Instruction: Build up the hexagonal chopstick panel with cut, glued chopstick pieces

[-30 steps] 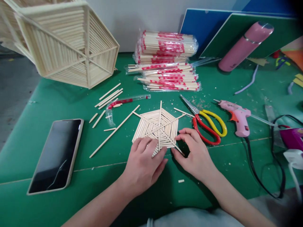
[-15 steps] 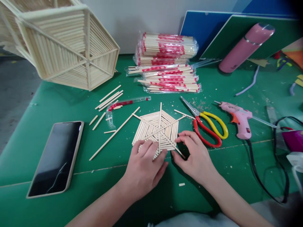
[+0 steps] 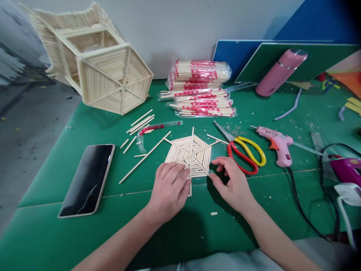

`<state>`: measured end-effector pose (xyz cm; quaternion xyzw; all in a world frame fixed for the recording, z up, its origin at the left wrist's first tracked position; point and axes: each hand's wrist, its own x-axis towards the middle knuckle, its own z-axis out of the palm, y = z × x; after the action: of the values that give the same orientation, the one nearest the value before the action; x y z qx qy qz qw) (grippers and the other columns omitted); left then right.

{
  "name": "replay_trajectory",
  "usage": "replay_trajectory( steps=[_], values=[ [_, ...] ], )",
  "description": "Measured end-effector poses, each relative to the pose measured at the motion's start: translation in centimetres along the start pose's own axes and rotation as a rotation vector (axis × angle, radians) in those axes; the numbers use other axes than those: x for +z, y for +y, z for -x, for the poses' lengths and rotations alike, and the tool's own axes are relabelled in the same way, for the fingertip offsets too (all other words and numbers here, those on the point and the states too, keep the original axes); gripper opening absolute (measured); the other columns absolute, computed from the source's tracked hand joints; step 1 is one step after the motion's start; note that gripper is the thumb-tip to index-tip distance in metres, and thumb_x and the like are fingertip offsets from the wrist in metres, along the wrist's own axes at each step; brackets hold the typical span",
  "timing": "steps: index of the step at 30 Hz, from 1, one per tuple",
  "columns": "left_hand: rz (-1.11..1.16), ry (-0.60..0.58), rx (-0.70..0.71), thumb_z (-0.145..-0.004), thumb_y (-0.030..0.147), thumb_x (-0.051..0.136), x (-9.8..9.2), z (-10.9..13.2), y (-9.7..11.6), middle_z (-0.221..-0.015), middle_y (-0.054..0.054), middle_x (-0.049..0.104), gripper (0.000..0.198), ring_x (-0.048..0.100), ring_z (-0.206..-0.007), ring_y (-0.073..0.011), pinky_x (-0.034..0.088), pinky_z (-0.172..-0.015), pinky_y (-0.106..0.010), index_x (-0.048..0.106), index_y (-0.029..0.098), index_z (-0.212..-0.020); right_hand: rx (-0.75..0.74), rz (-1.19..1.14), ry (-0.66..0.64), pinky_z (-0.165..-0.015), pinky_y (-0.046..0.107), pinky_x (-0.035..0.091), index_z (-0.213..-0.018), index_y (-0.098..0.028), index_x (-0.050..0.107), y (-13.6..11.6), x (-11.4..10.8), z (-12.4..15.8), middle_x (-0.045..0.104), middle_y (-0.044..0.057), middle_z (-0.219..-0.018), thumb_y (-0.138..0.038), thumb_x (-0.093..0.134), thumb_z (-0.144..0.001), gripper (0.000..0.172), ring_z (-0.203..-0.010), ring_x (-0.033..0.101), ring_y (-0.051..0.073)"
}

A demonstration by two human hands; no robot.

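Observation:
A flat hexagonal panel of wooden chopsticks (image 3: 180, 150), with crossing sticks like spokes over it, lies on the green table (image 3: 175, 241). My left hand (image 3: 170, 190) covers its lower left part; the fingers are bent together and grip that edge. My right hand (image 3: 232, 184) is at the lower right corner, thumb at the tip of a diagonal spoke. Its thumb and forefinger stand apart, with a gap between them. Just beyond that hand lie scissors (image 3: 246, 154) with red and yellow handles. A long loose chopstick (image 3: 144, 158) rests left of the panel.
A larger chopstick structure (image 3: 113, 81) stands at the back left, beside wrapped chopsticks (image 3: 201, 90). A phone (image 3: 87, 180) lies at left. To the right are a pink glue gun (image 3: 278, 143) with its cord and a pink flask (image 3: 282, 73). Short stick pieces (image 3: 141, 124) lie scattered.
The camera view has shifted. My left hand has drawn slightly back from the panel, uncovering more of the lower spoke's end. My right hand remains at the lower right corner.

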<state>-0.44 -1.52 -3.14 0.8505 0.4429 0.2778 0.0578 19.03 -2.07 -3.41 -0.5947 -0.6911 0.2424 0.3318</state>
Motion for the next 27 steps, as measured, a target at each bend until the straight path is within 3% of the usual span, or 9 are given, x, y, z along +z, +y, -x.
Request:
replay_trajectory(
  steps=[8,27],
  values=[
    [-0.113,-0.103,0.057,-0.083,0.020,0.042,0.3,0.4,1.2,-0.107,-0.010,0.061,0.026,0.052,-0.101,-0.0238,0.036,-0.090,-0.044,0.058,0.012,-0.102,-0.052,0.080,0.001,-0.075,0.032,0.044,-0.095,-0.018,0.053,-0.3,0.9,-0.3,0.055,0.006,-0.094,-0.022,0.060,-0.066,0.030,-0.084,0.052,0.019],
    [-0.197,-0.096,0.102,-0.084,0.019,0.042,0.6,0.3,1.3,-0.102,-0.009,0.064,0.024,0.055,-0.097,-0.0243,0.037,-0.084,-0.041,0.061,0.011,-0.096,-0.027,0.120,-0.011,-0.079,0.035,0.043,-0.093,-0.016,0.054,-0.8,1.2,-0.7,0.055,0.007,-0.091,-0.021,0.059,-0.066,0.028,-0.087,0.053,0.021]
  ],
)
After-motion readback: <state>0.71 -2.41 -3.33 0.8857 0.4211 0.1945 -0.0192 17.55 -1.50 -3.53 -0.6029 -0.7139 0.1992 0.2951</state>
